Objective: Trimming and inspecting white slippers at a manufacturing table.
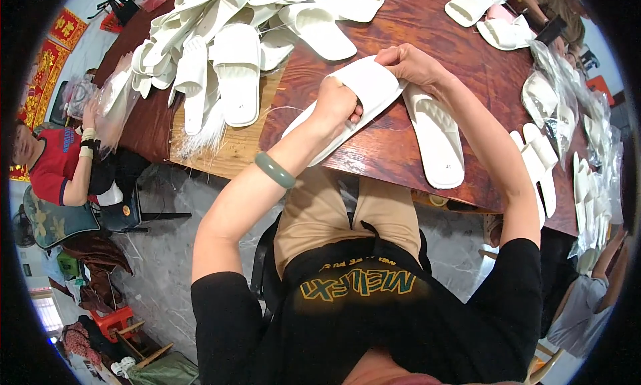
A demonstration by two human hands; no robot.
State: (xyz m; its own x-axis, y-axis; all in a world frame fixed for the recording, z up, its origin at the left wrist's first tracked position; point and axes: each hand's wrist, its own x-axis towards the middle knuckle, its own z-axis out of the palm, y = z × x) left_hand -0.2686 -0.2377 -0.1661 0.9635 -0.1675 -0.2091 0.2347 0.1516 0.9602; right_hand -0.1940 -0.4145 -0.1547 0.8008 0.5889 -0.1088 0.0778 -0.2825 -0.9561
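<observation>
A white slide slipper (371, 78) is held tilted above the near part of the wooden table. My left hand (338, 99) reaches into its foot opening, fingers curled under the strap. At the strap's far right edge my right hand (412, 67) pinches with thumb and forefinger; whether a thread is between the fingertips is too small to tell. Beside it, partly behind my right wrist, lies a second white slipper (437, 141), its heel toward me. Thin white threads show on the table near both slippers.
A heap of white slippers (237, 71) covers the table's far left, with a bundle of white threads (203, 141) below. More slippers (471, 7) lie far right, and bagged ones (591, 198) line the right side. A co-worker in a red shirt (60, 161) sits at left.
</observation>
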